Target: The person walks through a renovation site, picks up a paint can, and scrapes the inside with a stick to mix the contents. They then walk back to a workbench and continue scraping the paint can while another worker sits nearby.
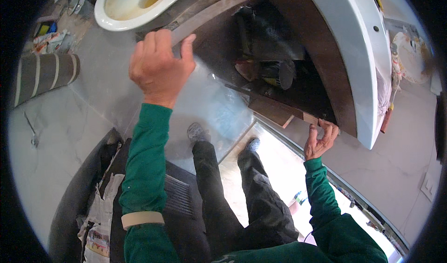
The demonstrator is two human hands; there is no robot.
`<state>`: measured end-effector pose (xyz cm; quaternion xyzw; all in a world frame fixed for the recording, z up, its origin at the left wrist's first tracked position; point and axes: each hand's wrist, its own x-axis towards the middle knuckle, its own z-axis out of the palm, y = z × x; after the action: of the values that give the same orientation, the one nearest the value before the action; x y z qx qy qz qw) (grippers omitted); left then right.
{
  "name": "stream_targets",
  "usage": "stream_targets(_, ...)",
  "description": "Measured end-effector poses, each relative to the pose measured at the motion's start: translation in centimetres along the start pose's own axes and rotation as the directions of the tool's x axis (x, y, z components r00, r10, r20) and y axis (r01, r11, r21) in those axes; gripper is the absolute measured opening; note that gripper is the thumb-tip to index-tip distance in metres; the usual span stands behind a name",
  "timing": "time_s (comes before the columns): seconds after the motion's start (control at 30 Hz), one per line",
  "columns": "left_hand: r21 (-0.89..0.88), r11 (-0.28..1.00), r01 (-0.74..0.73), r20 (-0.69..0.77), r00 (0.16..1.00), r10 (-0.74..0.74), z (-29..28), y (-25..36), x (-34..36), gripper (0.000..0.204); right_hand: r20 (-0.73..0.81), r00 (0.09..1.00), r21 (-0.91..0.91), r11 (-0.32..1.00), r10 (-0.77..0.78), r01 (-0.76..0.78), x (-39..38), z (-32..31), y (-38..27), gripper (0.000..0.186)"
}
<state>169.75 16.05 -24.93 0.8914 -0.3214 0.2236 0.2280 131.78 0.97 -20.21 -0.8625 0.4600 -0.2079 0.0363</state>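
Note:
A brown vanity cabinet [302, 35] stands open under a white washbasin [351, 44]. My left hand [160, 67] is closed over the near end of an open cabinet door [219, 12], thumb on one side and fingers on the other. My right hand [321, 139] has its fingers bent and pressed at a second wooden panel [274, 109], by a pale wood piece [309, 118] near the cabinet's front corner. Exactly what those fingertips pinch is hidden. Within the dark cabinet lies a grey rounded object [286, 74] among items too dim to name.
A toilet bowl [139, 4] is at the upper left, near the door. A striped grey roll-shaped object [46, 74] lies further left. Behind my left arm is a dark bulky item with a brush [178, 195]. A bright doorway threshold [288, 139] runs beside my feet.

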Motion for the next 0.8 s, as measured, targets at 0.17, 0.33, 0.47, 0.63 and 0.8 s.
stream_targets(0.17,0.039,0.995,-0.087,-0.122,0.988,0.091,0.7,-0.4,0.4,0.039,0.03,0.998,0.043,0.998,-0.049,0.048,-0.7,-0.9,0.0,0.022)
stream_targets(0.33,0.097,0.986,-0.135,-0.163,0.975,0.15,1.1,-0.9,0.1,0.042,0.103,0.991,0.064,0.995,-0.083,0.077,-4.3,-2.5,1.3,0.029)
stream_targets(0.47,0.126,0.981,-0.15,-0.187,0.967,0.172,1.1,-1.3,0.1,0.045,0.127,0.98,0.081,0.986,-0.153,0.144,-5.7,-3.3,2.6,0.028)
stream_targets(0.63,0.233,0.964,-0.128,-0.156,0.974,0.167,1.5,-1.7,-0.3,0.05,0.209,0.963,0.134,0.98,-0.173,0.147,-6.8,-4.8,3.6,0.027)
stream_targets(0.8,0.433,0.885,-0.169,-0.042,0.977,0.208,2.2,-2.7,-1.2,0.048,0.271,0.918,0.187,0.951,-0.29,0.245,-8.0,-6.5,5.9,0.028)
